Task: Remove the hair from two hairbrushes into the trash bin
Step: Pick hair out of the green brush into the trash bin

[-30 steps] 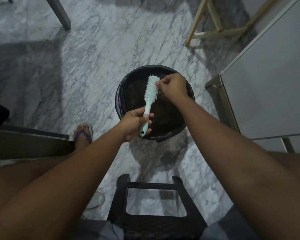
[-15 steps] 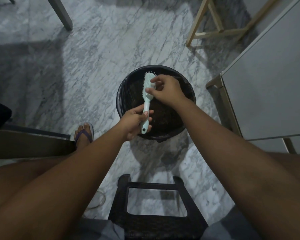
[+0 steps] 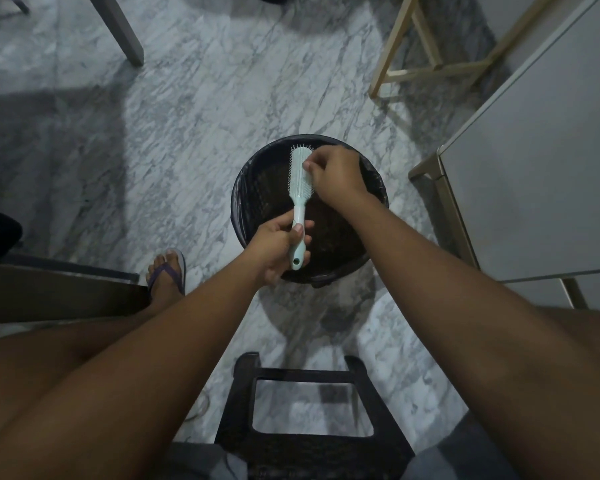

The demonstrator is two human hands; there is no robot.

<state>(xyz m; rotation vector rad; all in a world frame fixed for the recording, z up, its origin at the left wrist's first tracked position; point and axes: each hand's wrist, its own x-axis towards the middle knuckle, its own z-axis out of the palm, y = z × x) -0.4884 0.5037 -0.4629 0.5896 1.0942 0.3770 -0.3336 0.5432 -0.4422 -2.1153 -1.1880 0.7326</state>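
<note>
Grey marble floor (image 3: 187, 150) lies open left of the round black trash bin (image 3: 239, 202); a grey cabinet (image 3: 534, 185) stands close on its right.

Marble floor (image 3: 194, 140), trash bin (image 3: 246, 202), stool (image 3: 305, 375)

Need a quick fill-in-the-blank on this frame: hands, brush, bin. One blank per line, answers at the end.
1. The left hand grips the mint-green hairbrush by its ____.
2. The right hand pinches among the brush's ____ near the far tip.
3. The trash bin directly under the brush is ____ in colour.
4. The brush's head points ____ from the person.

Missing words: handle; bristles; black; away
</note>
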